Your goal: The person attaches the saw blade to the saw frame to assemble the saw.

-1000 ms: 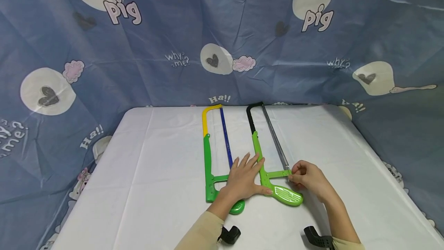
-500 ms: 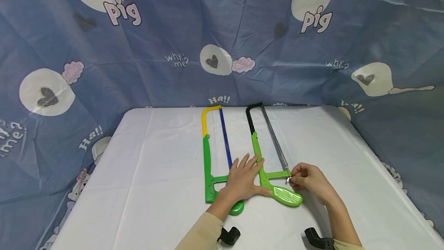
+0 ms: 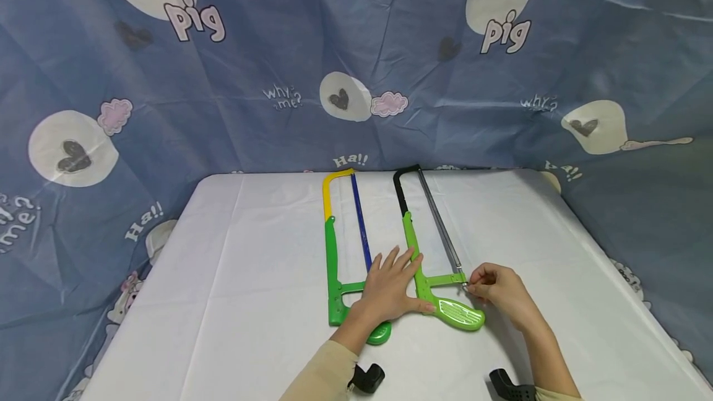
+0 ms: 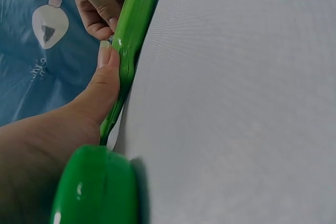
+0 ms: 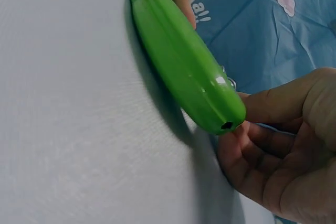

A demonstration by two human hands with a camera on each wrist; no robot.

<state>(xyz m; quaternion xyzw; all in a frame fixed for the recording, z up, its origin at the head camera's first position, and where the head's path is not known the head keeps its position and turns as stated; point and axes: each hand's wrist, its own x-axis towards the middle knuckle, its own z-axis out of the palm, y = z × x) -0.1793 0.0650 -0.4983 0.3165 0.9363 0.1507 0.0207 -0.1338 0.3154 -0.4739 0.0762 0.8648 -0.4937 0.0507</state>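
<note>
A hacksaw (image 3: 459,314) with a light green handle, black front frame and grey blade lies flat on the white-covered table. My left hand (image 3: 387,293) rests spread across its frame, fingertips on the upright bar and thumb at the handle's base. At the lower end of the blade, my right hand (image 3: 501,293) pinches a small silver wing nut (image 3: 464,288) between thumb and forefinger. In the right wrist view, the green handle (image 5: 184,61) hides most of that nut. Under and beside my left hand lies a second hacksaw (image 3: 332,252), dark green and yellow with a blue blade.
White cloth covers the table (image 3: 267,302). Behind it hangs a blue printed curtain (image 3: 278,48), which also drops along both sides. The dark green handle end (image 4: 94,187) sticks out close to my left wrist.
The right fingers shift slightly at the wing nut, which shows at a different angle than half a second ago. The left hand and both hacksaws stay in place.
</note>
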